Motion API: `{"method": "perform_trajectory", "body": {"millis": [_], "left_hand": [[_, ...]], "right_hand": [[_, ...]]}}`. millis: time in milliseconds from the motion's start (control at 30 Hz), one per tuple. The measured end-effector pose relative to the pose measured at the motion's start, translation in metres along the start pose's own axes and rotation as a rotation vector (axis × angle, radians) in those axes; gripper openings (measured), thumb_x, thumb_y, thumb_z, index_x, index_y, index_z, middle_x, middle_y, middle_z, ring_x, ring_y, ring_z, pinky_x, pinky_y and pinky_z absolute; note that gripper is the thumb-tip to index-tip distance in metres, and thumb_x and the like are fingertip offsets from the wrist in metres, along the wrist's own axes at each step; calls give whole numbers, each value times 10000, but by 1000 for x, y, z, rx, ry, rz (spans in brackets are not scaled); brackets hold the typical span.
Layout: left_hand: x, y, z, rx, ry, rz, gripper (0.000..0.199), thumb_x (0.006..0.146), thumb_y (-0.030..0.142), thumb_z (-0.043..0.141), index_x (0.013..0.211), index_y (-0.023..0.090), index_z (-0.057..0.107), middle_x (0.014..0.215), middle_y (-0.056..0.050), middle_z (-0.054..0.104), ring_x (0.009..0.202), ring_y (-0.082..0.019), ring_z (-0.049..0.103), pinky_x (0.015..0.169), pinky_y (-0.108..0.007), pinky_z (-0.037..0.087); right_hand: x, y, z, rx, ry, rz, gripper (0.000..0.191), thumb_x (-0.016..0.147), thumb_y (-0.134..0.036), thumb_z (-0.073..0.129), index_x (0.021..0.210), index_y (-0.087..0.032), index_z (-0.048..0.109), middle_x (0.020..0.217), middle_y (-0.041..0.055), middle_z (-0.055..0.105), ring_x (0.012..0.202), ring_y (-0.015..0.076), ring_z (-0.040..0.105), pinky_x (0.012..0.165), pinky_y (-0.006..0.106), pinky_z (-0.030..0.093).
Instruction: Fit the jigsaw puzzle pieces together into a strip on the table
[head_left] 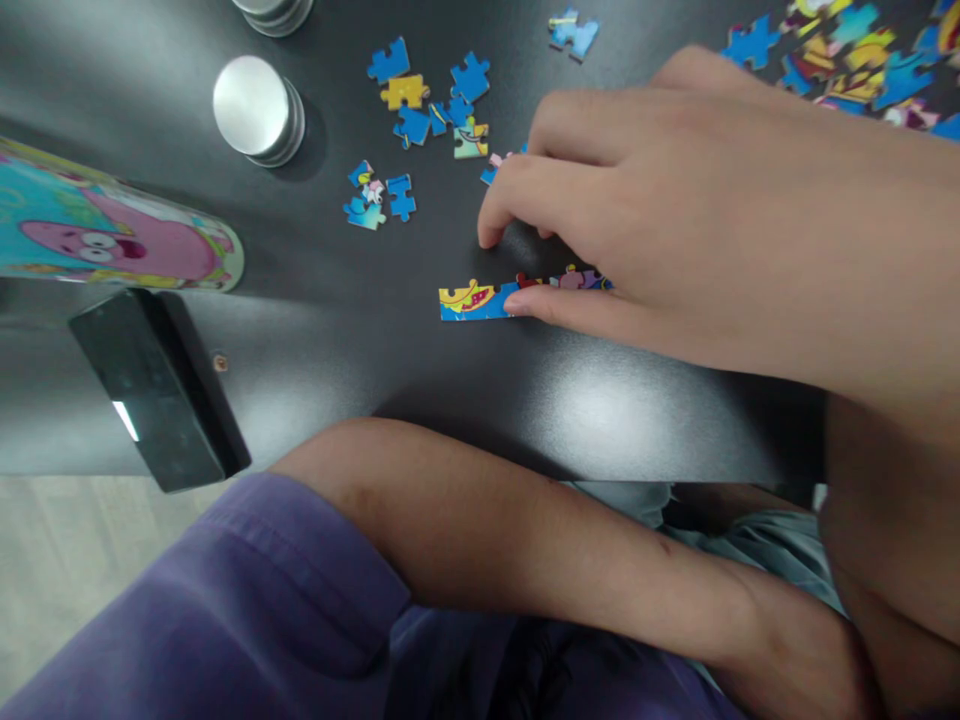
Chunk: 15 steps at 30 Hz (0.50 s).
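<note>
My right hand (667, 200) reaches in from the right, palm down over the dark table. Its thumb touches a narrow strip of joined jigsaw pieces (469, 302), with a straight lower edge and knobs along the top. The index finger is bent and stands apart from the thumb, its tip above the strip. Part of the strip is hidden under the hand. Just beyond the fingers a pink and blue jigsaw piece (491, 170) shows partly. My left forearm (540, 540) lies across the front below the table edge, and its hand is out of sight behind the right arm.
Loose blue and yellow jigsaw pieces (405, 92) lie beyond the strip, with a bigger pile (862, 65) at the far right. On the left are metal-topped round containers (251, 105), a cartoon-printed cylinder (135, 235) and a black phone-like object (154, 385) at the table edge.
</note>
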<state>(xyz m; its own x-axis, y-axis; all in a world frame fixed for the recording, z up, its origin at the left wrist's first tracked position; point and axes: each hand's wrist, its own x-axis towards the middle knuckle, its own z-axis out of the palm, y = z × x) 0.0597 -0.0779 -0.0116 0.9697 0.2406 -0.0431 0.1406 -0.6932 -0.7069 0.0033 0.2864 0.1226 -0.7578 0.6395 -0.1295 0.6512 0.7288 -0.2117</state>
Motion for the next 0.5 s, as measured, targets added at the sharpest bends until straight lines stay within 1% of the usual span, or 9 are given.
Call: {"method": "perform_trajectory", "body": {"millis": [33,100,200,267,333,367,400,433,500], "left_hand": [[4,3,2,161,-38,13,231,800,589,743,631,448,672,815,-10,630,570,-254,631,374,-408,369],[16,5,12,395,22,67,171,788,574,752,669,455,722,801,0,640,529,-249,594,367,-406,347],[35,0,31,416,279,99,218,791,601,738,645,446,691,713,20,512,420,-243,334,366,-423,217],[40,-5,39,283,468,77,383,856,644,665,560,427,553,638,43,257,431,-248,6,399,-449,54],[36,-10,39,66,671,55,622,979,705,435,518,377,176,700,49,-73,590,-264,-258,496,-481,-87],[32,-11,37,-51,752,54,629,1022,715,279,613,346,-25,767,44,-172,654,-274,-299,542,-491,-117],[28,-10,34,-192,828,62,572,1032,721,154,753,321,-146,817,39,-230,688,-284,-307,581,-496,-136],[24,-8,31,-354,874,72,548,1022,746,97,869,306,-192,840,35,-262,702,-292,-302,612,-498,-155],[19,0,26,-657,816,82,677,984,840,192,918,314,-228,812,33,-280,707,-292,-290,654,-499,-210]], "right_hand": [[0,0,0,1,-2,-1,501,1208,-430,631,1683,-277,678,1686,224,733,1533,552,761,1272,727,574],[0,-1,0,-5,-13,-2,516,1198,-431,629,1689,-278,673,1681,218,734,1522,549,770,1273,727,578],[0,-2,0,-26,-12,-4,545,1190,-439,617,1709,-277,648,1691,220,719,1543,553,760,1267,729,589],[1,-2,0,-32,-2,-1,539,1192,-447,597,1704,-281,638,1690,220,712,1508,555,771,1255,744,594],[1,-2,0,-34,-14,7,536,1190,-472,593,1692,-289,632,1675,212,712,1438,551,792,1251,768,588],[1,-2,-1,-38,-25,10,540,1189,-486,593,1692,-293,625,1671,210,710,1413,552,800,1250,779,585],[1,-3,-1,-46,-36,16,552,1186,-502,596,1697,-293,617,1674,215,705,1403,561,802,1247,789,583],[1,-3,-2,-50,-47,21,552,1190,-507,592,1698,-291,613,1673,220,703,1404,569,803,1247,793,583],[0,-5,-3,-68,-53,21,546,1207,-491,564,1707,-274,599,1678,245,694,1408,587,802,1236,803,588]]}}
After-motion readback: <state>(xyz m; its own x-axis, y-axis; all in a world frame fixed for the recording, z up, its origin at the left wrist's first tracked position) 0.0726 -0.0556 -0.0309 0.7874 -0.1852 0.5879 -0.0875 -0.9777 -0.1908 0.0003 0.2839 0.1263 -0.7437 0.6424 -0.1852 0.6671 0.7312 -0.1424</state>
